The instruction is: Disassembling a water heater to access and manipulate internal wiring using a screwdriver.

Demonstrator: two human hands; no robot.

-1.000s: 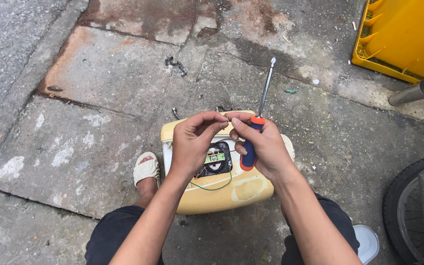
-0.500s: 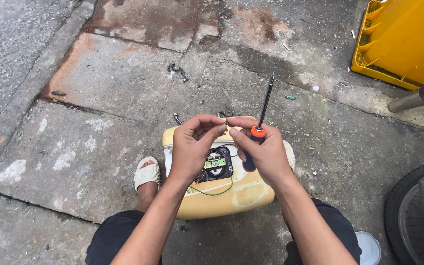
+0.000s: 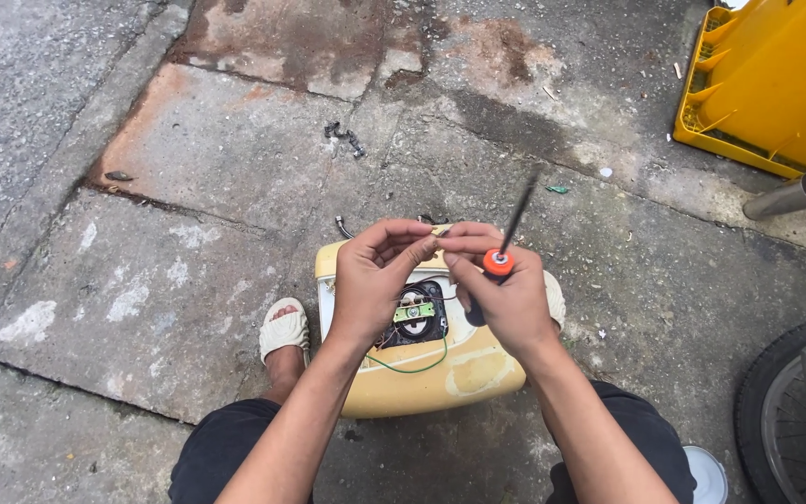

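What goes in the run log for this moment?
left hand: pinching wire end | right hand: pinching too, holding screwdriver | yellow casing: open

Soft even daylight, faint shadows, no glare, sharp focus, slight wide-angle edge distortion

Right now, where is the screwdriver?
In the head view, the screwdriver sits right of centre in the right hand, its dark shaft pointing up and away, above the opened yellow casing on the concrete.
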